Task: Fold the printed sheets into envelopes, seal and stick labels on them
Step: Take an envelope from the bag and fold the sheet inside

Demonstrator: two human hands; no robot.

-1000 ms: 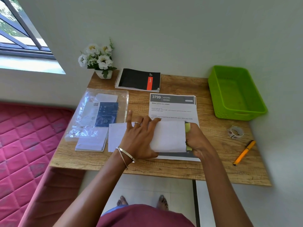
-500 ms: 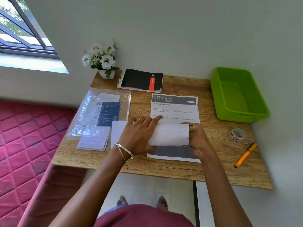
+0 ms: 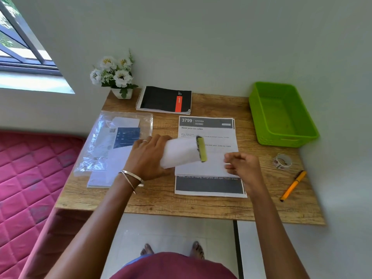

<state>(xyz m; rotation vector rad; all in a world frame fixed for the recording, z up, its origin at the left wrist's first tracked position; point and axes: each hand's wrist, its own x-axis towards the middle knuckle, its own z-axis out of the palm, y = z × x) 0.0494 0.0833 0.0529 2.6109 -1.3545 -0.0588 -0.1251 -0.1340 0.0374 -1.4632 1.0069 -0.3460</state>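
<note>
My left hand (image 3: 148,158) grips a folded white sheet (image 3: 181,153) with a yellow-green printed edge at its right end, held tilted just above the table. Under it lies a stack of printed sheets (image 3: 207,127) headed "3799 KITCHEN". A white envelope (image 3: 203,168) lies flat across the middle of that stack. My right hand (image 3: 242,166) has its fingers pinched at the envelope's right edge. A roll of labels (image 3: 282,162) sits to the right on the wooden table (image 3: 161,202).
A clear plastic bag of envelopes (image 3: 114,137) and loose white envelopes (image 3: 106,176) lie at the left. A black notebook (image 3: 164,99) and a flower pot (image 3: 115,74) stand at the back. A green basket (image 3: 281,115) and an orange pen (image 3: 293,185) are on the right. A pink mattress (image 3: 30,178) borders the table's left side.
My left hand has lifted the folded sheet off the stack and carried it up and left. My right hand let go of its end and moved right to the envelope's edge.
</note>
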